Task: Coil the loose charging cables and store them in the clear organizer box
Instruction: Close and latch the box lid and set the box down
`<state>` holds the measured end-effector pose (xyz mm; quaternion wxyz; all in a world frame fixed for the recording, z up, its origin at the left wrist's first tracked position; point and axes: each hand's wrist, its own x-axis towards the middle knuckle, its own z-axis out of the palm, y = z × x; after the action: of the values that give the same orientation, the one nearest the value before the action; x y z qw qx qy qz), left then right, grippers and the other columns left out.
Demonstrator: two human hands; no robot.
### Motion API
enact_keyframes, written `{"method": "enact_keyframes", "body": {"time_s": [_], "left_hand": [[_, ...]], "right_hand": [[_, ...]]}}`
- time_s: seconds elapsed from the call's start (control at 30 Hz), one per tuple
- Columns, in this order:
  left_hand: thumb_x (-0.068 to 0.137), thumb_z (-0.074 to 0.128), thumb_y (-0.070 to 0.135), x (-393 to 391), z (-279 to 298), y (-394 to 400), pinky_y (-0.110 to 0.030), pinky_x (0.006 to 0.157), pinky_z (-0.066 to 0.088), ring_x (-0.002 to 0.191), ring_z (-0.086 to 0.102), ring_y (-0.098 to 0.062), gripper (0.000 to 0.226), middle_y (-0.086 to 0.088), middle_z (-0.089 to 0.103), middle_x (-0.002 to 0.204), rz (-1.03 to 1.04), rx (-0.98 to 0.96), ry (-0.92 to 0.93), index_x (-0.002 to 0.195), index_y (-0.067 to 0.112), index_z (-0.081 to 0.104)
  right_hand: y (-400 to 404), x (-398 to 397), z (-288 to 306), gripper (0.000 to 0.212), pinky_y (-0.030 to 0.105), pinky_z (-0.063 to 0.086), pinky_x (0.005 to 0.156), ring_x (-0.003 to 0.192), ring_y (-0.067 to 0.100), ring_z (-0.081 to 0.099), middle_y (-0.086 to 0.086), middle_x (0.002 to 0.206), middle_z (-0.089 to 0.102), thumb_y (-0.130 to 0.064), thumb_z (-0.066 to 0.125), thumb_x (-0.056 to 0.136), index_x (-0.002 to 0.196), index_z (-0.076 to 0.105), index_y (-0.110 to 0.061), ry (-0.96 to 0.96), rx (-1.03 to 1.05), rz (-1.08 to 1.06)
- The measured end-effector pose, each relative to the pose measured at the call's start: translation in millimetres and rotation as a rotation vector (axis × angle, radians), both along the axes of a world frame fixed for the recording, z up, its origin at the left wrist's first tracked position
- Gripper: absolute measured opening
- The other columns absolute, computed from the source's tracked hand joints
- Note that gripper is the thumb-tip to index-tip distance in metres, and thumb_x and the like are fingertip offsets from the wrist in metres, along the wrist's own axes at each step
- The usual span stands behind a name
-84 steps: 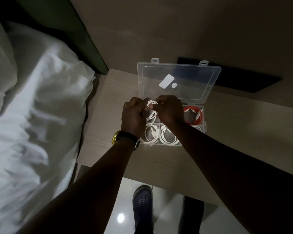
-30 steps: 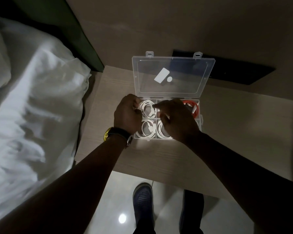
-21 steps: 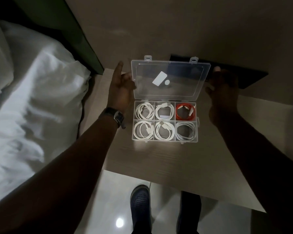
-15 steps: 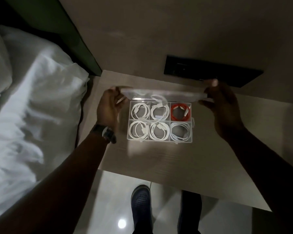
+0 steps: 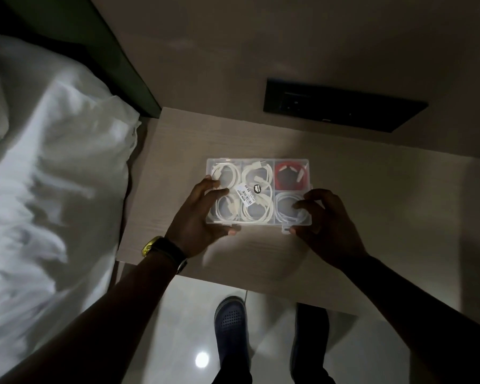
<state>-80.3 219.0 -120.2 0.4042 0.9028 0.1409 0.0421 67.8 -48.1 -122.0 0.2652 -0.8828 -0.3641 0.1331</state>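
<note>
The clear organizer box (image 5: 291, 162) lies on the light wooden bedside table (image 5: 372, 206) with its lid down flat. Through the lid I see several coiled white cables (image 5: 257, 173) and one coiled red cable (image 5: 290, 177) in the far right compartment. A price sticker (image 5: 245, 194) sits on the lid. My left hand (image 5: 197, 217) grips the box's near left corner, fingers on the lid and thumb at the front edge. My right hand (image 5: 324, 220) presses the near right corner, thumb by the front latch (image 5: 285, 230).
A bed with white bedding (image 5: 47, 189) lies along the left, its dark green headboard (image 5: 114, 59) against the wall. A black socket panel (image 5: 341, 108) sits on the wall behind the table. My feet in dark shoes (image 5: 230, 325) stand on the glossy floor below.
Both hands put the last white cable in the box, then took the upright lid by its sides and swung it down. The lid now lies flat on the box, with both hands on its near corners.
</note>
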Motion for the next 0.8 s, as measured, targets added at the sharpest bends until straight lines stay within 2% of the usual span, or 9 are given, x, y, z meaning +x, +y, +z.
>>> {"method": "enact_keyframes", "body": {"time_s": [0.1, 0.17, 0.27, 0.37, 0.43, 0.53, 0.67, 0.8], "left_hand": [[0.063, 0.088, 0.041, -2.7, -2.9, 7.3, -0.039, 0.117, 0.032, 0.147, 0.027, -0.023, 0.086, -0.013, 0.040, 0.148, -0.092, 0.054, 0.012, 0.135, 0.011, 0.052], [0.066, 0.087, 0.042, -2.8, -4.1, 9.3, -0.043, 0.115, 0.035, 0.147, 0.027, -0.024, 0.084, -0.014, 0.040, 0.148, -0.106, 0.079, 0.009, 0.135, 0.010, 0.052], [0.071, 0.082, 0.043, -3.2, -4.9, 8.1, -0.039, 0.114, 0.036, 0.146, 0.030, -0.024, 0.076, -0.015, 0.044, 0.147, -0.103, 0.122, -0.025, 0.133, 0.008, 0.055], [0.073, 0.083, 0.036, -5.2, -7.8, 8.2, -0.039, 0.111, 0.041, 0.142, 0.038, -0.023, 0.068, -0.014, 0.050, 0.143, -0.084, 0.212, -0.081, 0.131, 0.008, 0.058], [0.076, 0.081, 0.036, -6.3, -9.6, 8.1, -0.039, 0.110, 0.041, 0.141, 0.040, -0.025, 0.066, -0.015, 0.051, 0.142, -0.091, 0.271, -0.104, 0.131, 0.007, 0.058], [0.080, 0.076, 0.042, -7.8, -11.0, 6.9, -0.041, 0.111, 0.040, 0.140, 0.041, -0.029, 0.066, -0.018, 0.052, 0.142, -0.127, 0.342, -0.113, 0.132, 0.005, 0.058], [0.083, 0.073, 0.046, -7.3, -12.1, 12.5, -0.046, 0.109, 0.042, 0.140, 0.040, -0.032, 0.068, -0.020, 0.052, 0.142, -0.186, 0.404, -0.090, 0.135, 0.006, 0.056], [0.087, 0.069, 0.045, -6.6, -18.4, 12.4, -0.047, 0.105, 0.046, 0.140, 0.038, -0.037, 0.067, -0.023, 0.052, 0.141, -0.236, 0.523, -0.075, 0.138, 0.006, 0.051]], "right_hand": [[-2.5, 0.4, -2.3, 0.051, 0.026, 0.044, 0.086, 0.125, 0.023, 0.045, 0.000, 0.133, 0.045, -0.037, 0.083, 0.072, 0.117, 0.064, -0.024, -0.013, 0.001, 0.025], [-1.7, 0.0, -2.9, 0.052, 0.028, 0.048, 0.081, 0.126, 0.022, 0.043, -0.002, 0.134, 0.044, -0.041, 0.081, 0.072, 0.118, 0.061, -0.026, -0.022, -0.027, 0.026], [1.4, -0.6, -2.6, 0.050, 0.034, 0.054, 0.077, 0.125, 0.025, 0.043, 0.001, 0.133, 0.046, -0.047, 0.073, 0.075, 0.118, 0.060, -0.025, -0.084, -0.054, 0.040], [2.6, -2.8, -3.1, 0.055, 0.040, 0.054, 0.082, 0.124, 0.033, 0.044, 0.010, 0.132, 0.050, -0.052, 0.062, 0.077, 0.120, 0.059, -0.019, -0.133, -0.081, 0.096], [4.6, -2.6, -4.2, 0.057, 0.044, 0.053, 0.084, 0.122, 0.036, 0.044, 0.014, 0.130, 0.051, -0.050, 0.067, 0.074, 0.120, 0.058, -0.017, -0.164, -0.116, 0.116], [10.2, -2.1, -4.3, 0.056, 0.046, 0.055, 0.081, 0.117, 0.038, 0.045, 0.016, 0.124, 0.054, -0.039, 0.078, 0.071, 0.117, 0.056, -0.014, -0.204, -0.144, 0.113], [11.7, -3.2, -5.1, 0.054, 0.045, 0.056, 0.078, 0.113, 0.039, 0.045, 0.015, 0.118, 0.056, -0.035, 0.077, 0.072, 0.116, 0.055, -0.013, -0.241, -0.147, 0.129], [10.1, -4.4, -12.7, 0.043, 0.047, 0.052, 0.081, 0.105, 0.042, 0.048, 0.017, 0.109, 0.060, -0.032, 0.077, 0.076, 0.107, 0.061, -0.007, -0.315, -0.151, 0.170]]}}
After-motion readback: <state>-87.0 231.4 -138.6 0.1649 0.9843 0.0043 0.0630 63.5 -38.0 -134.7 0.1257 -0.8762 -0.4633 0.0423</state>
